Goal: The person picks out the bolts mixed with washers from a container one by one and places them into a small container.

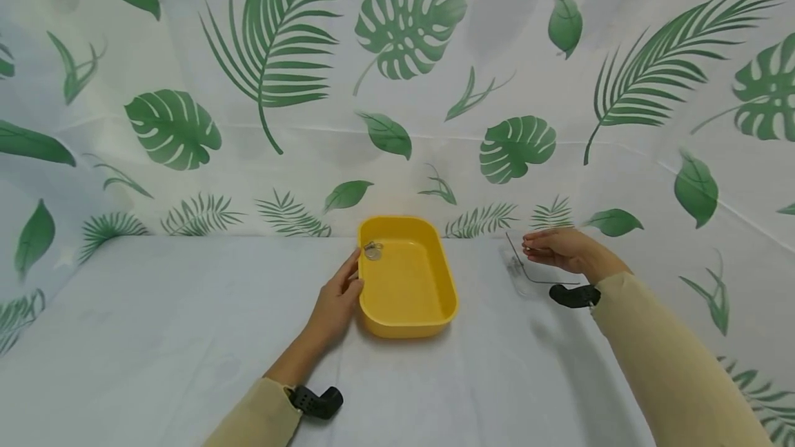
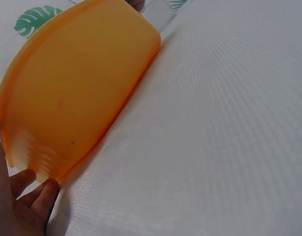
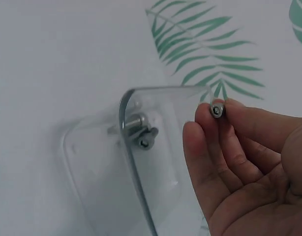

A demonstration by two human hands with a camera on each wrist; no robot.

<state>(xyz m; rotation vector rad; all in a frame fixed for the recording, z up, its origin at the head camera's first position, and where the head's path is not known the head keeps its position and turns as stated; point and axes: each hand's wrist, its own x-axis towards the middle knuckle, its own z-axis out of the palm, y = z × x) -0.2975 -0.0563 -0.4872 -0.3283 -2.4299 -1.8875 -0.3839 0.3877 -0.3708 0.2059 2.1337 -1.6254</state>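
Observation:
A yellow plastic tray [image 1: 406, 329] sits on the white cloth in the middle of the head view. At its left wall, my left hand [image 1: 333, 302] holds the side, and the left wrist view shows fingertips [image 2: 46, 189] against the wall's lower edge. Small metal pieces [image 1: 373, 251] lie in the tray's far left corner. To the right, my right hand [image 1: 562, 252] is raised beside a clear plastic box [image 3: 82, 157]. Thumb and fingers pinch a small metal socket-head bolt [image 3: 217, 110], its recessed end facing the wrist camera. Several similar bolts [image 3: 145, 142] lie in the box.
White cloth [image 1: 155, 323] covers the table, and a leaf-printed curtain [image 1: 298, 178] rises right behind the tray and box. Each wrist wears a black camera band [image 1: 317, 402]. The clear box's rim [image 3: 134, 167] runs close to the right fingers.

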